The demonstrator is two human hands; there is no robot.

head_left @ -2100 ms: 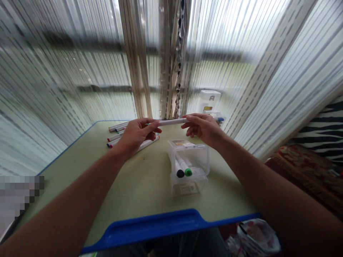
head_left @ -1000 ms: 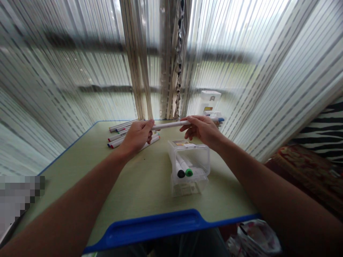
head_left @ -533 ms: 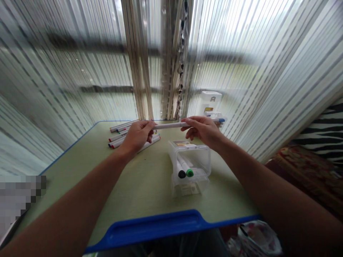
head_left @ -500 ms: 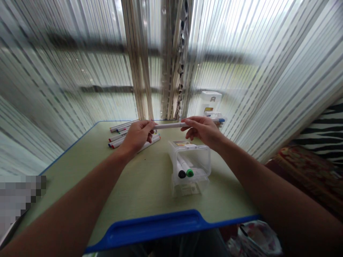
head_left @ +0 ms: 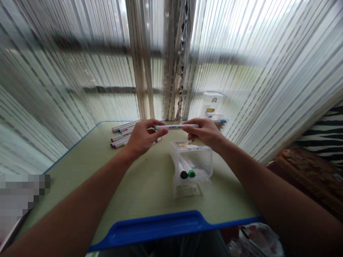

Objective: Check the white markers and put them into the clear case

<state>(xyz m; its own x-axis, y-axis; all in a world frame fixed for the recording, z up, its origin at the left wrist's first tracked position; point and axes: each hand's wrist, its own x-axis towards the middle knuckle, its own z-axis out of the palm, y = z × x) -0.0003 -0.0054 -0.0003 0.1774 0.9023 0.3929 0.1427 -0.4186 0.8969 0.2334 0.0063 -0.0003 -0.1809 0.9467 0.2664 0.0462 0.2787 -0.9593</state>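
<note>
A white marker (head_left: 174,127) with a teal end and small dark print lies level between my two hands above the table. My left hand (head_left: 144,137) has its left end between thumb and fingers. At the other end, my right hand (head_left: 202,129) pinches the barrel, the other fingers curled below. Just under my right hand, a clear plastic case (head_left: 209,160) lies on its side, open towards me. Inside it are a black-ended marker (head_left: 183,174) and a green-ended marker (head_left: 191,173). Several loose white markers (head_left: 120,137) lie beyond my left hand, which partly covers them.
The pale green table (head_left: 150,189) has a blue rim with a tray groove (head_left: 158,226) at the front. A second clear case (head_left: 212,103) stands at the back right, with blue-tipped markers near it. String curtains (head_left: 107,71) hang behind. A plastic bag (head_left: 261,237) is below right.
The marker has turned so its print and teal end now show. My left thumb has shifted along it, and my right hand covers more of its right end.
</note>
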